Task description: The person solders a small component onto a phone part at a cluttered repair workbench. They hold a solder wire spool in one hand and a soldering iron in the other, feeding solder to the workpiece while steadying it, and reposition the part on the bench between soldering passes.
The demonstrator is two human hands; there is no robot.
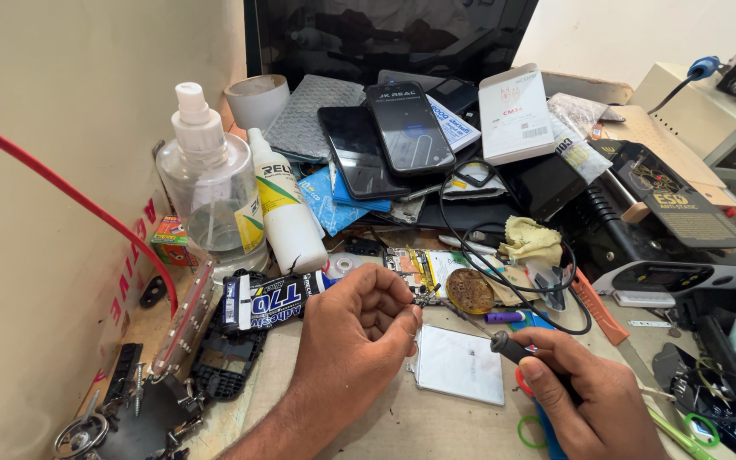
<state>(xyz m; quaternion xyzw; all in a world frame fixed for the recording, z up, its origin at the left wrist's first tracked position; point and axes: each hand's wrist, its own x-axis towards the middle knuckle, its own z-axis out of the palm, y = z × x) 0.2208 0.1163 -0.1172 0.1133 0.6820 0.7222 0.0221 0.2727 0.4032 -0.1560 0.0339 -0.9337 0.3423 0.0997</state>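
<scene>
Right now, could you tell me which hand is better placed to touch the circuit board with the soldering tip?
The right hand, most likely: its grip holds the black-handled soldering iron, whose thin tip points toward the exposed phone circuit board. The left hand is pinched closed at the board's edge, holding no tool.

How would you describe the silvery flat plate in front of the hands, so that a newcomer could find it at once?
Start at the cluttered workbench. Between the left hand and the right hand lies the plate, flat on the surface. It alone is plain, pale and rectangular, unlike the dark phones stacked behind.
</scene>
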